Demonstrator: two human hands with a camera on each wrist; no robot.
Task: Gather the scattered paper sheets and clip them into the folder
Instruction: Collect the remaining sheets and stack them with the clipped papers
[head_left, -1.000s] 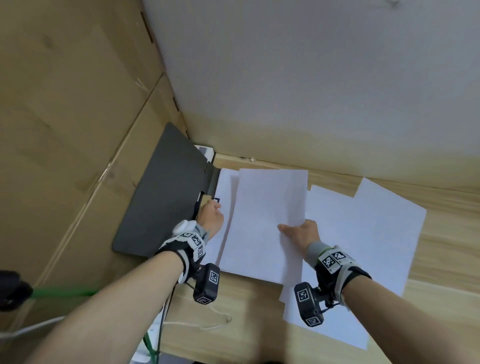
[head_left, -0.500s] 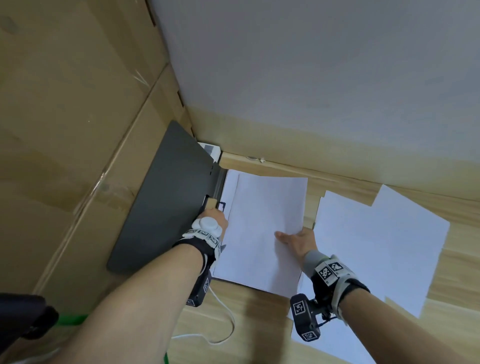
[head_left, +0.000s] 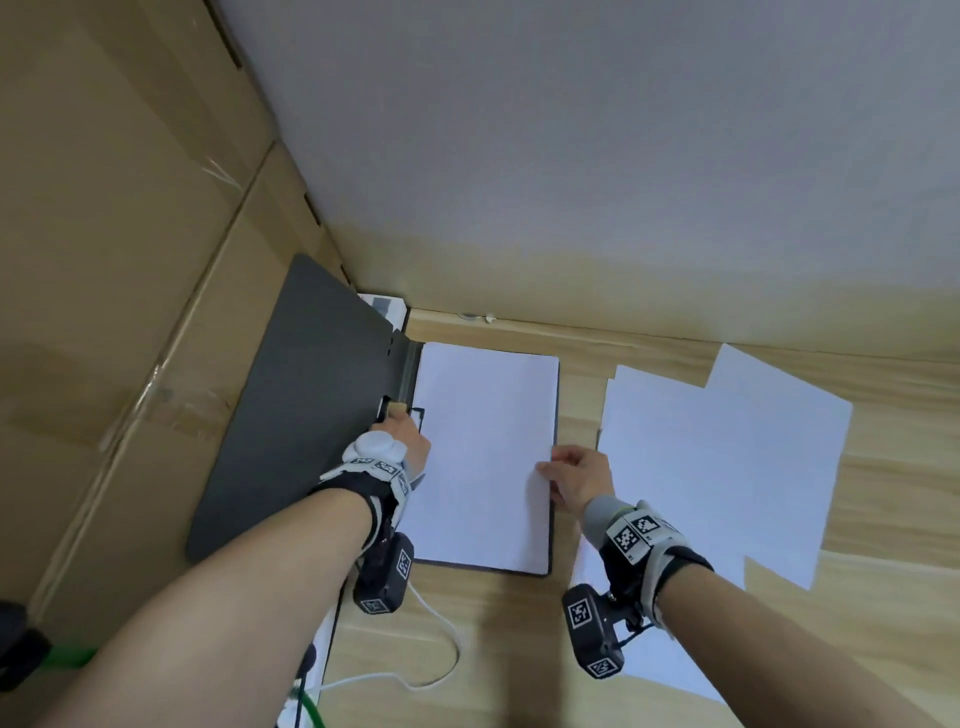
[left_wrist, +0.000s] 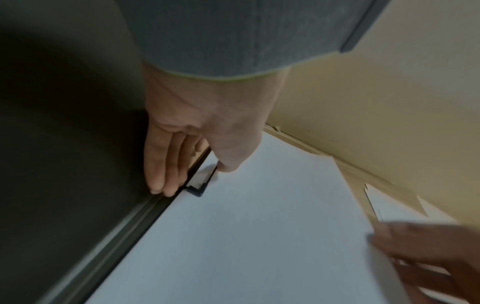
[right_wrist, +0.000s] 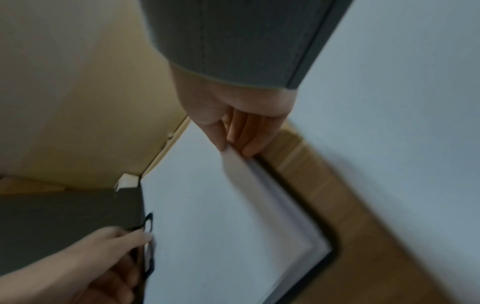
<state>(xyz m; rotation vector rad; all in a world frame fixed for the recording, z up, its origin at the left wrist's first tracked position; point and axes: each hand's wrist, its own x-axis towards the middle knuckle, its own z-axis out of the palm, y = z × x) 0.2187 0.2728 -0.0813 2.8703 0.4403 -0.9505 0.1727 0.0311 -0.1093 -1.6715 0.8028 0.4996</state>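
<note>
Paper sheets (head_left: 480, 457) lengthwise away from the person in open folder (head_left: 291, 415), right hand (head_left: 576, 480) pinching their edge, left hand (head_left: 408, 441) pinching the clip (left_wrist: 201, 185)

Right hand (right_wrist: 233, 123) pinching paper stack (right_wrist: 207, 216) edge, open folder (right_wrist: 64, 216)

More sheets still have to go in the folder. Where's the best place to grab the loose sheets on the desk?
Probably the loose sheets at their near-left edge, approached from the folder side with the right hand: they lie flat and fanned, and that edge sits closest.
</note>
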